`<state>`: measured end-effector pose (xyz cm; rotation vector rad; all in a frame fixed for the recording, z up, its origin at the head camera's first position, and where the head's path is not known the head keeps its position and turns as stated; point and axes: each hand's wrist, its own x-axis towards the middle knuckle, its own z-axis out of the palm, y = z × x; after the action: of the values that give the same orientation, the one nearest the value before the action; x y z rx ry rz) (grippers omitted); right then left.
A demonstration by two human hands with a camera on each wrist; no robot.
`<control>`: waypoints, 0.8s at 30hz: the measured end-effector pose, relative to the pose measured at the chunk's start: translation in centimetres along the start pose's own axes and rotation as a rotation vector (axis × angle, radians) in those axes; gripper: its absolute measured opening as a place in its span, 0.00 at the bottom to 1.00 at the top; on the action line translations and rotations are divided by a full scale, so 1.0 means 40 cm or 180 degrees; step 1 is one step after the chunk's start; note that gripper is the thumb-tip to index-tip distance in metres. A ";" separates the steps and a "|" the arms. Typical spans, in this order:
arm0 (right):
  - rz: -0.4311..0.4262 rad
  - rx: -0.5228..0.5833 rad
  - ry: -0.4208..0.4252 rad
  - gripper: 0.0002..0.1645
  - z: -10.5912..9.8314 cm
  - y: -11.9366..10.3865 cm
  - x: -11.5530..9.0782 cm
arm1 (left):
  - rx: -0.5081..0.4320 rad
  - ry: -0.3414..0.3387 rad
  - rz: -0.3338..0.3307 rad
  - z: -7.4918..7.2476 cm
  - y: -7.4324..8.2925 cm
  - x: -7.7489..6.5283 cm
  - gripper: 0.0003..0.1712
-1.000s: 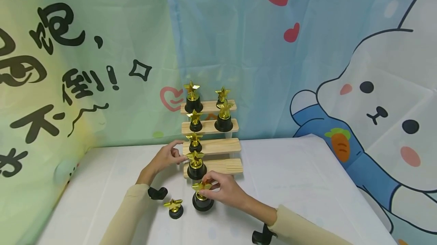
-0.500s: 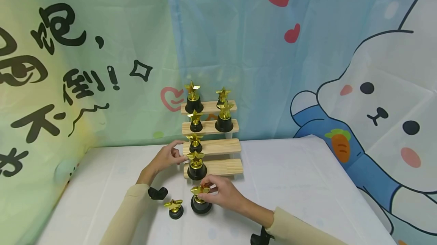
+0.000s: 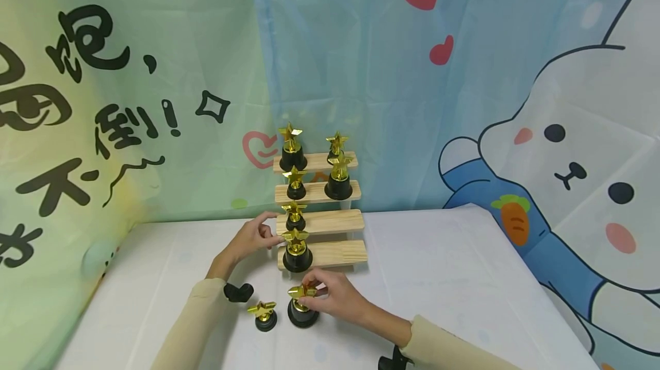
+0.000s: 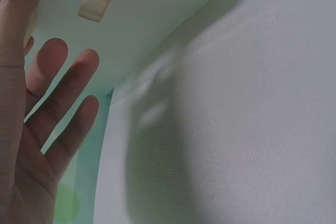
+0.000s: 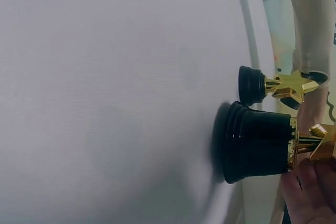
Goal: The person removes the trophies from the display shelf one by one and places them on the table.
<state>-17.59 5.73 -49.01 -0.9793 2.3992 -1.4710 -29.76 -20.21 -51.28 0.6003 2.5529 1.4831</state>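
My right hand pinches the gold star of a large star trophy with a black base, in front of the stand. In the right wrist view the base is close to the white cloth; whether it touches cannot be told. Just left of it a small star trophy stands on the table. At the left end of the tiered wooden stand, my left hand holds a plank between thumb and index finger. Its other fingers extend in the left wrist view.
Large and small trophies stand on the stand's tiers: a large one at the front left, a small one behind it, and several higher up. A white cloth covers the table. A printed curtain hangs behind.
My right hand has moved slightly toward me and left with the large trophy. My left hand and the other trophies have stayed in place.
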 end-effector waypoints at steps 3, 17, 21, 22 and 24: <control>-0.0035 -0.0028 -0.0022 0.13 0.004 0.005 -0.002 | -0.0007 0.0004 -0.0015 0.000 0.000 0.000 0.33; -0.0065 -0.0087 -0.0070 0.13 0.015 0.022 -0.005 | -0.0035 -0.0042 0.0073 0.000 -0.001 0.000 0.34; -0.0090 -0.0160 -0.0076 0.13 0.017 0.024 -0.007 | -0.0026 -0.0035 0.0122 0.000 -0.003 0.000 0.34; -0.0098 -0.0184 -0.0071 0.13 0.017 0.024 -0.008 | -0.0030 -0.0030 0.0118 0.000 -0.004 0.000 0.33; -0.0097 -0.0235 -0.0052 0.15 0.018 0.023 -0.011 | -0.0044 -0.0010 0.0108 0.001 -0.006 -0.002 0.33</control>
<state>-17.35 5.74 -50.20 -1.0443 2.4534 -1.3878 -29.75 -20.29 -51.51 0.6466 2.5404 1.5077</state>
